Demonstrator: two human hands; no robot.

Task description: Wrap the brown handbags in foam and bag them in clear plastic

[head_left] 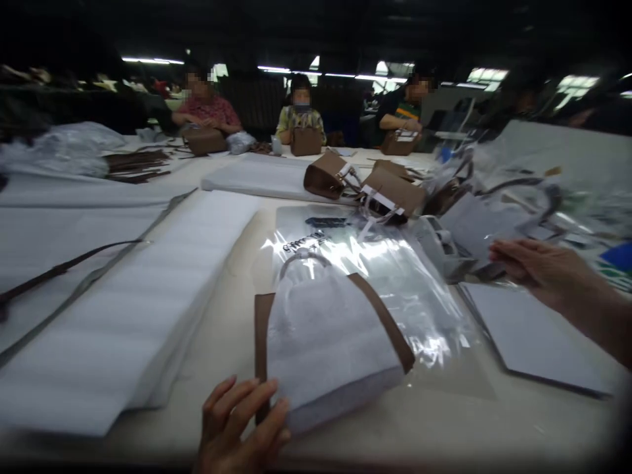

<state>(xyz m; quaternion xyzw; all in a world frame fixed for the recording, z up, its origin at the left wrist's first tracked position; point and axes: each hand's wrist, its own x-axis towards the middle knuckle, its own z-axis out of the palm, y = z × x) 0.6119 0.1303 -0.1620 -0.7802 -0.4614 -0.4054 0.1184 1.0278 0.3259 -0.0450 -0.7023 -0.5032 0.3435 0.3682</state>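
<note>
A brown handbag (261,322) lies in front of me, its front covered by a white wrapping sheet (330,329) and its handle standing up at the far side. My left hand (244,421) rests at the bag's lower left corner, fingers stretched and touching the sheet's edge. Off to the right, my right hand (543,273) is raised with thumb and fingertips pinched together; what they hold, if anything, is too small to make out. Near it stands a grey tape dispenser (444,250). Beneath and behind the bag lie clear plastic bags (419,303) with dark print.
White foam sheets (128,296) are stacked at left, with a dark strap (69,266) across them. White boards (538,336) lie at right. Beyond are brown handbags (392,187) and a wrapped bag (494,217). Several people sit across the table, handling bags.
</note>
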